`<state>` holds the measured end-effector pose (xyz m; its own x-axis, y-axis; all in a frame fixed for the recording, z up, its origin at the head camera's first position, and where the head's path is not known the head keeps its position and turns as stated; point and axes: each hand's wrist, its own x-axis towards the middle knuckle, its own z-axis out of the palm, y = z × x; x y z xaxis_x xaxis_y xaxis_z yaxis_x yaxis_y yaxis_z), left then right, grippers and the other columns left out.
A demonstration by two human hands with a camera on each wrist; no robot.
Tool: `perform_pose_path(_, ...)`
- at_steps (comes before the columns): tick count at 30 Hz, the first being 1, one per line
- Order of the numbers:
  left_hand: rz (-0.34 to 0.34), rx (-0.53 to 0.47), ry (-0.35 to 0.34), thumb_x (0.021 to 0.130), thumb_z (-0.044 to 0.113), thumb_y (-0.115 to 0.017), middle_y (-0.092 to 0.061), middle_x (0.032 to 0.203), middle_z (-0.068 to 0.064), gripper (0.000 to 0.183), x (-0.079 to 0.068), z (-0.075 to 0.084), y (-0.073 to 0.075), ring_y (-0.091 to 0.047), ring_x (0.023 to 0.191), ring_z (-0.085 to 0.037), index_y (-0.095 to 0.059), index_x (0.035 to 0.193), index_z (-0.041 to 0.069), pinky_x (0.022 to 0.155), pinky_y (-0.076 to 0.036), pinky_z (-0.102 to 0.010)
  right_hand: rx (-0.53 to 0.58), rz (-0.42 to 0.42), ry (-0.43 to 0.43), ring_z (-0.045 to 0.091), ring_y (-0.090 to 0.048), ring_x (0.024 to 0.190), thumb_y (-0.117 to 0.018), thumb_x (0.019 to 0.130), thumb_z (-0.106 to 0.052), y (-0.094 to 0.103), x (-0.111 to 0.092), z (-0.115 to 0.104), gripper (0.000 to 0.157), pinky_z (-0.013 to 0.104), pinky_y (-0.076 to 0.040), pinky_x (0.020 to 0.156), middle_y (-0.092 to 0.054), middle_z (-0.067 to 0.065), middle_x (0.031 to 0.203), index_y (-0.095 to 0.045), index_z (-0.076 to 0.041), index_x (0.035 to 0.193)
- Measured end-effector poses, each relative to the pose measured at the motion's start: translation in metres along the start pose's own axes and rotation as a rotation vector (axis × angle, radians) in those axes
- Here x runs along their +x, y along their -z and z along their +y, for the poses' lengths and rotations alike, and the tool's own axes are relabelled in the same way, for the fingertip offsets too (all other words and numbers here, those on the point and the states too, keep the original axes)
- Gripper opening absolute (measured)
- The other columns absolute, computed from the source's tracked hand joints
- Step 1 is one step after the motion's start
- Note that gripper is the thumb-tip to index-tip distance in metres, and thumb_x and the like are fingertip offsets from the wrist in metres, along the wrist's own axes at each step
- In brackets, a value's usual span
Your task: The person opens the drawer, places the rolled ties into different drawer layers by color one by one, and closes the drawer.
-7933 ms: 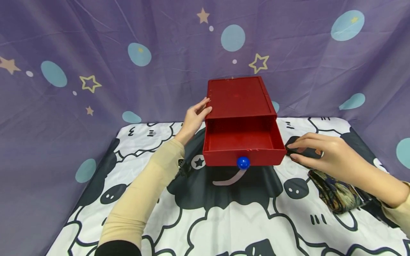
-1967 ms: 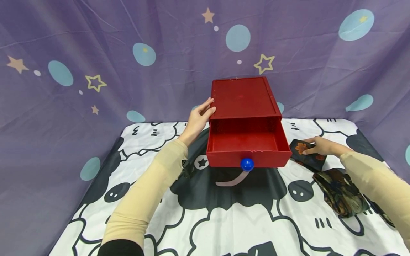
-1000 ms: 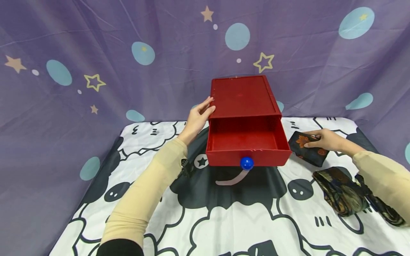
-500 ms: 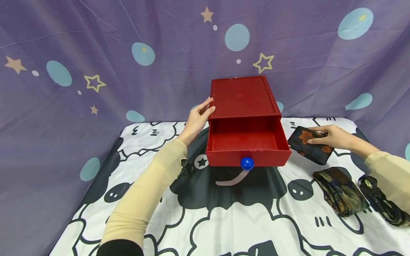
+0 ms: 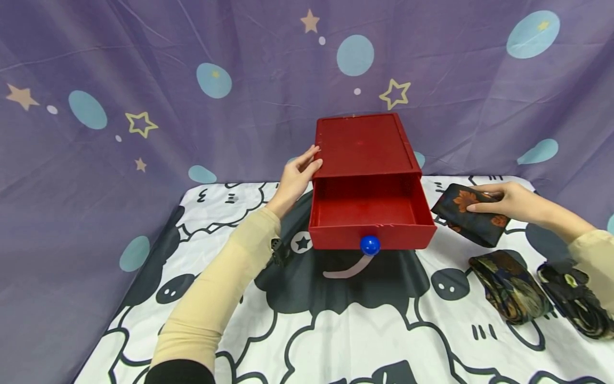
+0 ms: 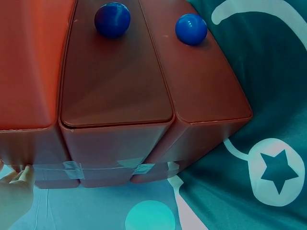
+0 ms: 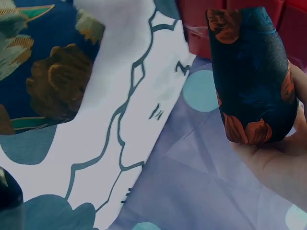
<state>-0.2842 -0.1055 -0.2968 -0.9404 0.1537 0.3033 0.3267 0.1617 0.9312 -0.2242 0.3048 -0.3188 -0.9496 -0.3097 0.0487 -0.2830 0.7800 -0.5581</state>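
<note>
At the centre of the head view, a red plastic cabinet (image 5: 362, 143) stands with its top drawer (image 5: 366, 210), fitted with a round blue knob (image 5: 370, 246), pulled out. The left hand (image 5: 293, 184) rests against the cabinet's upper left edge, fingers extended and not wrapped round it. Well apart from it, the right hand (image 5: 515, 202) pinches a flat black fabric packet printed with orange flowers (image 5: 472, 216) between thumb and fingers; the packet is tilted, over the tablecloth, just right of the drawer. Nearer the viewer lie a folded olive-and-brown patterned cloth (image 5: 510, 288) and, beside it, a dark gathered bundle (image 5: 575, 301). Beneath: a white tablecloth with black sheep figures (image 5: 364, 336). Behind: a purple curtain with stars (image 5: 268, 69).
</note>
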Motion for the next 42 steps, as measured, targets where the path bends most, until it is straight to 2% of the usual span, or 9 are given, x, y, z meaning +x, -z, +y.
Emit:
perform_pose_path(4,-0.014,-0.018,0.022,0.088,0.008,-0.052,-0.033,0.139,-0.011,0.043,-0.004,0.009,0.0,-0.035,0.125,-0.019,-0.043,0.129,0.0,0.099,-0.033,-0.021,-0.014,0.006,-0.028,0.001,-0.045,0.058,-0.069,0.077,-0.023,0.004,-0.002,-0.006,0.056,0.018,-0.038,0.05,-0.064,0.02,0.093,-0.05,0.009,0.119)
perform_pose_path(9,-0.016,-0.019,0.029,0.088,0.005,-0.052,-0.032,0.139,-0.014,0.043,-0.011,0.021,0.0,-0.034,0.126,-0.022,-0.042,0.129,-0.003,0.1,-0.032,-0.023,-0.01,-0.012,-0.058,-0.005,-0.048,0.072,-0.069,0.077,-0.025,0.009,-0.004,-0.014,0.056,0.014,-0.041,0.058,-0.061,0.021,0.105,-0.052,0.006,0.12)
perform_pose_path(14,-0.008,-0.013,0.027,0.088,0.01,-0.053,-0.034,0.139,-0.009,0.042,-0.005,0.009,0.002,-0.035,0.125,-0.017,-0.045,0.129,0.003,0.099,-0.033,-0.019,-0.012,-0.026,-0.092,-0.008,-0.045,0.073,-0.069,0.077,-0.027,0.016,-0.008,-0.023,0.062,0.015,-0.041,0.058,-0.055,0.026,0.114,-0.046,0.005,0.126)
perform_pose_path(18,0.001,0.01,0.009,0.088,0.012,-0.054,-0.035,0.139,-0.006,0.042,-0.002,0.0,0.002,-0.037,0.124,-0.015,-0.046,0.129,0.006,0.097,-0.034,-0.018,-0.017,-0.031,-0.106,-0.006,-0.045,0.073,-0.068,0.077,-0.028,0.022,-0.01,-0.028,0.065,0.016,-0.04,0.057,-0.051,0.028,0.117,-0.043,0.002,0.129)
perform_pose_path(22,0.002,0.016,0.004,0.088,0.013,-0.054,-0.036,0.139,-0.005,0.042,-0.002,-0.001,0.002,-0.037,0.124,-0.015,-0.047,0.129,0.006,0.097,-0.035,-0.018,-0.018,-0.011,-0.127,-0.003,-0.048,0.071,-0.069,0.076,-0.029,0.028,-0.012,-0.033,0.063,0.016,-0.041,0.057,-0.062,0.02,0.104,-0.046,0.0,0.128)
perform_pose_path(27,-0.011,-0.002,0.023,0.088,0.009,-0.053,-0.034,0.139,-0.009,0.042,-0.005,0.011,0.001,-0.036,0.125,-0.018,-0.045,0.129,0.002,0.097,-0.034,-0.019,-0.02,-0.007,-0.158,0.0,-0.053,0.069,-0.069,0.076,-0.032,0.037,-0.013,-0.04,0.065,0.019,-0.044,0.057,-0.066,0.013,0.095,-0.047,0.0,0.127)
perform_pose_path(33,-0.023,0.011,0.021,0.089,0.006,-0.051,-0.032,0.139,-0.014,0.042,-0.013,0.026,-0.001,-0.034,0.126,-0.022,-0.042,0.129,-0.003,0.1,-0.033,-0.022,-0.057,-0.046,-0.188,-0.009,-0.046,0.073,-0.067,0.076,-0.039,0.046,-0.011,-0.045,0.074,0.033,-0.046,0.069,-0.06,0.021,0.106,-0.039,0.001,0.132)
perform_pose_path(36,-0.023,-0.002,0.021,0.088,0.007,-0.052,-0.032,0.14,-0.014,0.043,-0.011,0.022,-0.001,-0.034,0.126,-0.021,-0.043,0.129,-0.002,0.1,-0.033,-0.022,-0.049,-0.05,-0.191,-0.01,-0.048,0.071,-0.067,0.076,-0.039,0.049,-0.009,-0.049,0.074,0.036,-0.047,0.071,-0.06,0.02,0.105,-0.038,0.001,0.132)
perform_pose_path(42,-0.01,-0.001,0.012,0.088,0.011,-0.054,-0.035,0.139,-0.006,0.042,-0.002,0.003,0.001,-0.036,0.125,-0.014,-0.045,0.129,0.004,0.098,-0.034,-0.018,-0.029,-0.054,-0.2,0.006,-0.051,0.07,-0.066,0.078,-0.038,0.056,-0.005,-0.061,0.072,0.024,-0.044,0.061,-0.063,0.01,0.094,-0.039,0.0,0.133)
